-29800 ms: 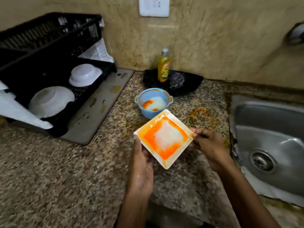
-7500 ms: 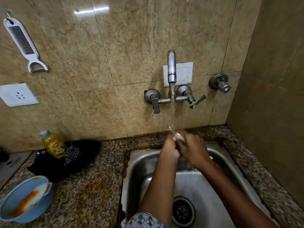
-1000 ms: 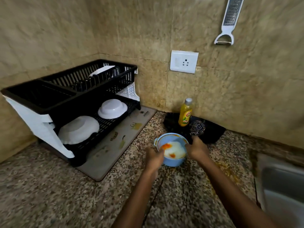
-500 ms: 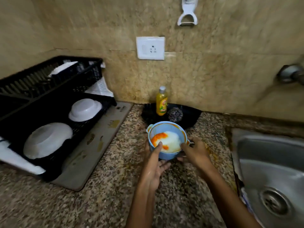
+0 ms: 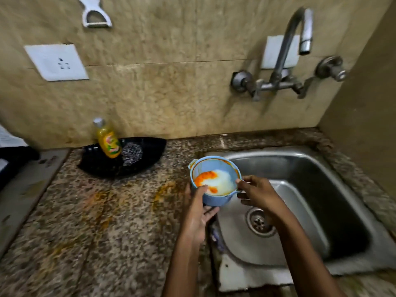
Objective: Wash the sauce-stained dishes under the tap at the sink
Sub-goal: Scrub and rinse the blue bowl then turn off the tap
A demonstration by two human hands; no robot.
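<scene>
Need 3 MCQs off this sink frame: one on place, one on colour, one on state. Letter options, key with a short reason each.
1. Where is the blue bowl?
A. In the dish rack
B. Held over the left edge of the sink
C. Flat on the counter by the wall socket

2. What colour is the sauce smear inside the bowl?
A. Orange
B. Green
C. Purple

3. What is the state of the tap?
A. Running hard
B. Dripping into the bowl
C. No water seen coming out

Key: B, the left hand and right hand hold it at the sink edge; A, an orange streak lies on the white residue; C, no stream shows below the spout.
</scene>
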